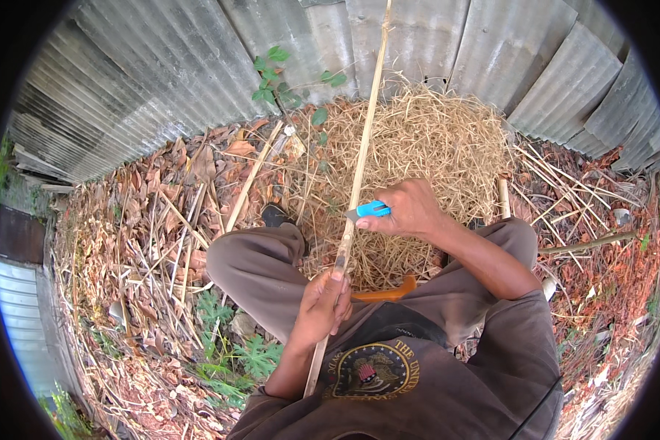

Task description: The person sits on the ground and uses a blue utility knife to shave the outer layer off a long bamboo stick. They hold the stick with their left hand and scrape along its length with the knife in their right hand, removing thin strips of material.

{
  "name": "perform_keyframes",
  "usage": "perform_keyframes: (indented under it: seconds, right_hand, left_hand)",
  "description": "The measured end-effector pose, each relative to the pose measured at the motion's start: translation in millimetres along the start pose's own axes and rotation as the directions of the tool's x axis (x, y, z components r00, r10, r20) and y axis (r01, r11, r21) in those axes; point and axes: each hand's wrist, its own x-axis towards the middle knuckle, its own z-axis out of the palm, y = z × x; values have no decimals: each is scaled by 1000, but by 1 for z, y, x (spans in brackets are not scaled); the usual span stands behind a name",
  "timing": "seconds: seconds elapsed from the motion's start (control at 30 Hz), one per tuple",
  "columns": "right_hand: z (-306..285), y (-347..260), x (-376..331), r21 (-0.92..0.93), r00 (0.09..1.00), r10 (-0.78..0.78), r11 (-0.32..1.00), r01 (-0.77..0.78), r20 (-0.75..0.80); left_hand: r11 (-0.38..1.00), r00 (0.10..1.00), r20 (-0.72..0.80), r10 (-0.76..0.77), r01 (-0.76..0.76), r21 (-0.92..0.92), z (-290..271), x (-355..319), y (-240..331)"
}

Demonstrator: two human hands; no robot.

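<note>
I sit with knees apart on leaf-strewn ground. My left hand [321, 306] is closed around a long thin bamboo stick [365, 125] that runs from my lap up past the metal wall. My right hand [411, 207] grips a small knife with a blue handle [370, 210], its blade resting against the stick just above my left hand. An orange curved handle [389, 293] lies between my thighs, partly hidden by my legs.
A heap of dry straw [433, 139] lies in front of my knees. A corrugated metal fence [161, 73] curves behind it. Dry leaves and loose sticks [253, 176] cover the ground on both sides. Green weeds [235, 352] grow by my left leg.
</note>
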Motion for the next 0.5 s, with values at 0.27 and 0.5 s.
perform_keyframes:
  seconds: [0.27,0.5]
  right_hand:
    - [-8,29,6,-58,990,100,993,-105,-95]
    - [-28,72,19,-123,920,368,915,-384,-132]
  left_hand:
    - [1000,998,47,-31,31,4,11,-1,1]
    - [997,994,98,-56,51,56,20,-13,0]
